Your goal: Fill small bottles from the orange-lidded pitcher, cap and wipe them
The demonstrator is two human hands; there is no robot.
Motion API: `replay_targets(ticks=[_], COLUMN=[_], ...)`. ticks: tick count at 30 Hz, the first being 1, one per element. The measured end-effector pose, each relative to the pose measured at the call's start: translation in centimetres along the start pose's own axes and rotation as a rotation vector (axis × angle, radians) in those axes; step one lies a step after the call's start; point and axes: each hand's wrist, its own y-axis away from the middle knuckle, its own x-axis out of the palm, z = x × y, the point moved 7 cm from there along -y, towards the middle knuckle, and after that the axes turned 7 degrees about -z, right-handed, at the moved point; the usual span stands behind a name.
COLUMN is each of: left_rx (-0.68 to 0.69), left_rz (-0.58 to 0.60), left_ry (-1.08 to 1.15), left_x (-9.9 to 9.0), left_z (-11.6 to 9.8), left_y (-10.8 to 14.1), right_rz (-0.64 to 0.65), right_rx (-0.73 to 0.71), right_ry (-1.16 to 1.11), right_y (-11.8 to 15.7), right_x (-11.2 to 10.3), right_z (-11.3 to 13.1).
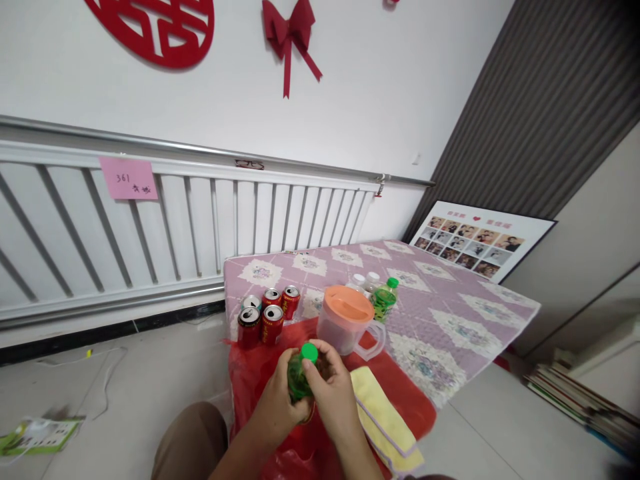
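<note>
A green bottle (299, 380) with a bright green cap is held upright over the red plastic sheet (247, 380). My left hand (284, 393) wraps round its left side. Round the right side is my right hand (330, 380), its thumb close to the cap. Just behind the hands stands a clear pitcher (336, 330) with an orange lid (350, 303). Several opened drink cans, mostly red (273, 327), stand together to the left of the pitcher. A folded yellow cloth (383, 420) lies to the right of my right hand.
Behind the pitcher are another green bottle (384, 300) and white-capped clear bottles (371, 281). A patterned cloth covers the table (425, 267). A white radiator (290, 213) lines the wall, and a photo board (480, 240) leans at the far right.
</note>
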Motion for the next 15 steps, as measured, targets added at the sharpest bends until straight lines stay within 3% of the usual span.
replay_targets(ticks=[6, 15], left_rx=[0.012, 0.006], left_rz=[-0.008, 0.028], left_ry=[0.006, 0.009], left_x=[0.0, 0.1], left_z=[0.4, -0.6], left_y=[0.0, -0.1], right_rz=[-0.081, 0.012], right_rx=[-0.034, -0.021], right_ry=[0.035, 0.05], right_y=[-0.3, -0.1], right_x=[-0.2, 0.2], right_z=[-0.6, 0.3])
